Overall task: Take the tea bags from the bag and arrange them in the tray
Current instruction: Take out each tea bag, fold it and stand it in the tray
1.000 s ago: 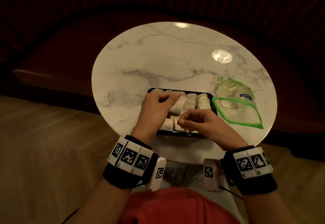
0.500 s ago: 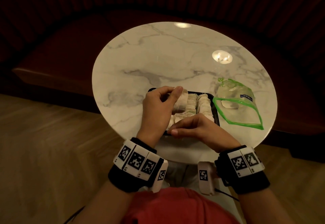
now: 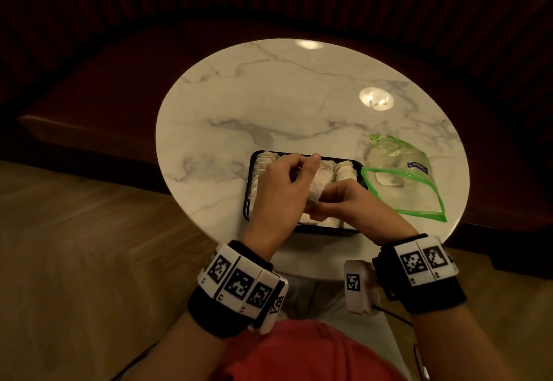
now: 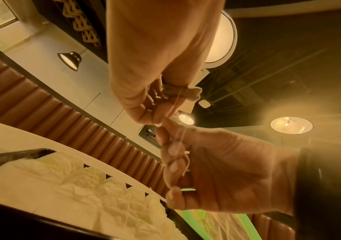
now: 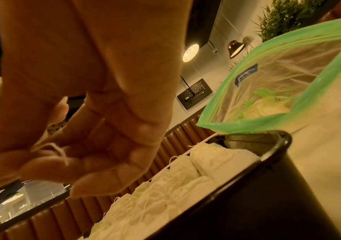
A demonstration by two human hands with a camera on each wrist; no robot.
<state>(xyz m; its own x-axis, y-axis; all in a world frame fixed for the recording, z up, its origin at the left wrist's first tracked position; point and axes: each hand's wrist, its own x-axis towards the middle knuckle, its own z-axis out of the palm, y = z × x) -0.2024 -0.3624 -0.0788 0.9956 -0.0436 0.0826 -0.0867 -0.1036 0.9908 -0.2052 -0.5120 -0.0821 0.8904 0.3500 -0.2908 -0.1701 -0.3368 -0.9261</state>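
Observation:
Over the black tray (image 3: 247, 201) my left hand (image 3: 303, 171) pinches a white tea bag (image 3: 319, 180) by its top. My right hand (image 3: 321, 205) meets the bag's lower end, with the thin string (image 5: 57, 150) caught in its curled fingers. The left wrist view shows that string (image 4: 178, 128) running between both hands under the crumpled tea bag (image 4: 188, 93). Several tea bags (image 5: 185, 177) fill the tray (image 5: 272, 155) in rows. The clear bag with the green zip (image 3: 401, 180) lies open to the right of the tray, with something pale inside.
The tray sits near the front edge of a round marble table (image 3: 269, 105). A dark red padded bench (image 3: 89, 87) curves behind it. Wooden floor (image 3: 74, 246) lies to the left. My lap is below the table edge.
My left hand has lifted the tea bag higher over the tray. My right hand has closed in from the near side to the bag's lower end.

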